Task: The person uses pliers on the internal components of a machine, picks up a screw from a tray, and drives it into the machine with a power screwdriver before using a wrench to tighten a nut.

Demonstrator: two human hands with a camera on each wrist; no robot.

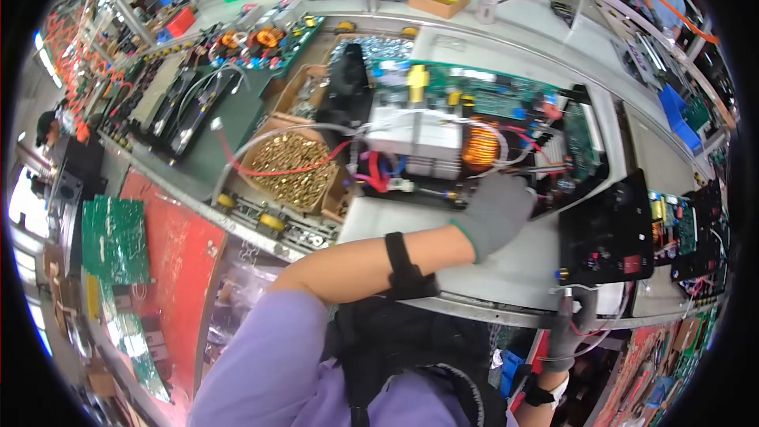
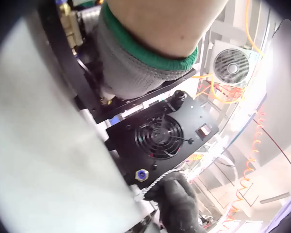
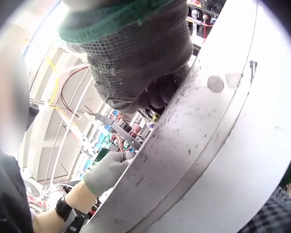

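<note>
My left hand [image 1: 502, 209], in a grey glove with green cuff, reaches over the front edge of an open black chassis [image 2: 70, 63]. Its fingers are hidden, so I cannot tell whether they hold anything. Nearby sit a copper-wound coil [image 1: 481, 145] and a silver heat sink [image 1: 431, 162]. To the right stands a black panel [image 1: 605, 229]; its round fan grille [image 2: 160, 136] shows in the left wrist view. Below that panel my gloved right hand [image 1: 573, 320] grips a twisted white cable [image 2: 160, 179] with curled fingers. A red wire [image 1: 585, 330] loops beside this hand.
A box of brass-coloured fasteners [image 1: 292, 170] stands left of the chassis, with a loose white cable [image 1: 261, 136] arching over it. A metal rail [image 1: 490, 316] borders the bench front. Another circuit unit [image 1: 672, 225] lies at right. A squeeze bottle [image 1: 488, 0] stands behind.
</note>
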